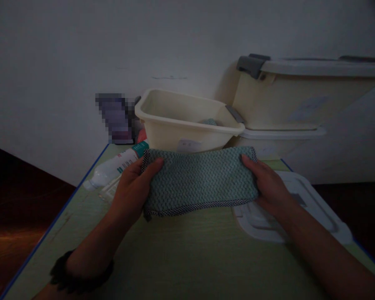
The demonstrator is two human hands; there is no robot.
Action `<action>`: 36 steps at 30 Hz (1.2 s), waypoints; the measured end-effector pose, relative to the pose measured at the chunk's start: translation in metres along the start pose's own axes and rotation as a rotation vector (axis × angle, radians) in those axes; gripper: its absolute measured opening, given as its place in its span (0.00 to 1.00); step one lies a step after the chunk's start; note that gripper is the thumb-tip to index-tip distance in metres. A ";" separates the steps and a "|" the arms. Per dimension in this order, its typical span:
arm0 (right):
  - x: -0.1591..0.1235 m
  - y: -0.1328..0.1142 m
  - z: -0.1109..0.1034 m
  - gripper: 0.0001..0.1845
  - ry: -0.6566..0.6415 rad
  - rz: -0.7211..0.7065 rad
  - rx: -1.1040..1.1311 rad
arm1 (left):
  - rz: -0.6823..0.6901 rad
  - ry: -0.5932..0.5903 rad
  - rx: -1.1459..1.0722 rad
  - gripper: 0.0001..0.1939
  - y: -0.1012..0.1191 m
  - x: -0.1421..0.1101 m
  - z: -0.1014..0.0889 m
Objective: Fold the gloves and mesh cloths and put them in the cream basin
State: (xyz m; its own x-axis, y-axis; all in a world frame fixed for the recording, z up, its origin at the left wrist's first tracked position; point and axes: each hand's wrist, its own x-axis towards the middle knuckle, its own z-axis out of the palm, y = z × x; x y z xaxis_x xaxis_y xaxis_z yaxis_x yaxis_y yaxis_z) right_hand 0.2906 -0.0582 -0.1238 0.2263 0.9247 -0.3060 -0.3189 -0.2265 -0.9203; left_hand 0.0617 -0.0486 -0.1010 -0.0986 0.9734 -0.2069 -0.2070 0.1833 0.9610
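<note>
A green textured cleaning cloth (200, 181) with a dark checked border is stretched between my two hands, above the table. My left hand (133, 183) is closed on its left end, the thumb lying on the front face. At the opposite end, my right hand (268, 183) pinches the cloth near the upper right corner. Just behind the cloth stands an open cream plastic bin (168, 131) with grey handles. Something greenish (210, 122) shows partly inside that bin; its kind is unclear.
On the left lies a white bottle (106, 171) with a green label. A pale lid (268, 227) rests flat on the green table (175, 258) at right. Stacked lidded bins (275, 100) stand at the back right, against the wall. A pixelated upright object (115, 118) is at back left.
</note>
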 end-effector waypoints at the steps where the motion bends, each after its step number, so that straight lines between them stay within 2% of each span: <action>1: 0.001 0.000 0.000 0.11 0.008 -0.006 0.008 | -0.009 0.012 -0.004 0.07 0.000 0.000 0.000; 10: 0.006 0.002 -0.006 0.19 -0.004 -0.061 -0.034 | 0.026 0.109 -0.078 0.07 0.001 0.002 -0.001; 13: 0.007 0.003 -0.007 0.21 0.003 -0.065 -0.035 | 0.009 0.107 -0.115 0.09 0.001 0.003 -0.002; 18: 0.007 0.001 -0.006 0.20 0.043 -0.036 0.003 | -0.063 -0.011 -0.252 0.12 0.004 0.005 -0.003; 21: 0.005 -0.002 -0.005 0.16 -0.004 -0.025 -0.001 | -0.115 -0.117 -0.318 0.14 0.006 0.006 -0.004; 23: 0.003 -0.004 -0.006 0.13 -0.053 -0.028 -0.021 | -0.159 -0.145 -0.342 0.15 0.008 0.005 -0.004; 25: 0.002 -0.006 -0.007 0.10 -0.062 -0.032 -0.027 | -0.199 -0.117 -0.333 0.15 0.010 0.005 -0.004; 29: 0.005 -0.010 -0.010 0.05 0.001 -0.056 -0.015 | -0.207 -0.046 -0.261 0.12 0.008 0.006 -0.006; 34: 0.007 -0.010 -0.014 0.05 -0.126 -0.032 -0.056 | -0.200 -0.018 -0.206 0.08 0.005 0.008 -0.009; 36: 0.006 -0.010 -0.015 0.07 -0.135 -0.043 -0.092 | -0.206 0.003 -0.195 0.07 0.006 0.008 -0.008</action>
State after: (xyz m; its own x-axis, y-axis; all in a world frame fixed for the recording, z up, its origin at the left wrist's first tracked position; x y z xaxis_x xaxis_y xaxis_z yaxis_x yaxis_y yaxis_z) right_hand 0.3089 -0.0546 -0.1197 0.1103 0.9655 -0.2359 -0.2242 -0.2070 -0.9523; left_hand 0.0517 -0.0409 -0.0986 -0.0378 0.9178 -0.3952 -0.4059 0.3473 0.8454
